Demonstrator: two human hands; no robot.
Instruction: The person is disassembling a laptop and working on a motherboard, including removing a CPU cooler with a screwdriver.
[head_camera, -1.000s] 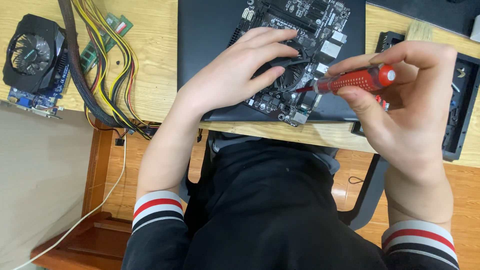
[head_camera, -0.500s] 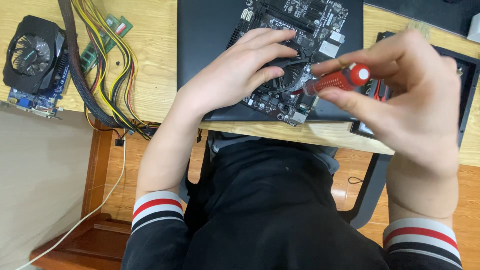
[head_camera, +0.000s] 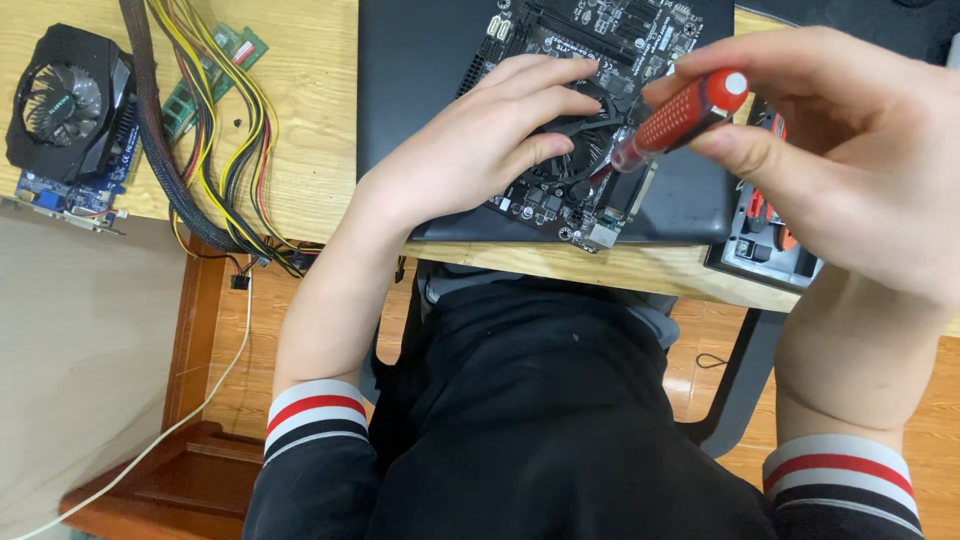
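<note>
A black motherboard (head_camera: 600, 40) lies on a dark mat (head_camera: 420, 60) on the wooden desk. My left hand (head_camera: 480, 140) rests flat on the board, fingers spread over its round cooler fan (head_camera: 590, 150). My right hand (head_camera: 840, 130) grips a red-handled screwdriver (head_camera: 680, 110). The screwdriver is tilted, its tip pointing down-left at the fan's edge beside my left fingertips. The tip itself is partly hidden.
A black graphics card (head_camera: 65, 110) with a fan lies at the desk's far left. A bundle of yellow and black power cables (head_camera: 200, 140) runs beside it over green memory sticks (head_camera: 235, 50). A dark tool case (head_camera: 770, 240) sits at the right, under my right hand.
My right hand has moved left and up with the screwdriver, tilting the handle more upright. My left hand has stayed on the fan.
</note>
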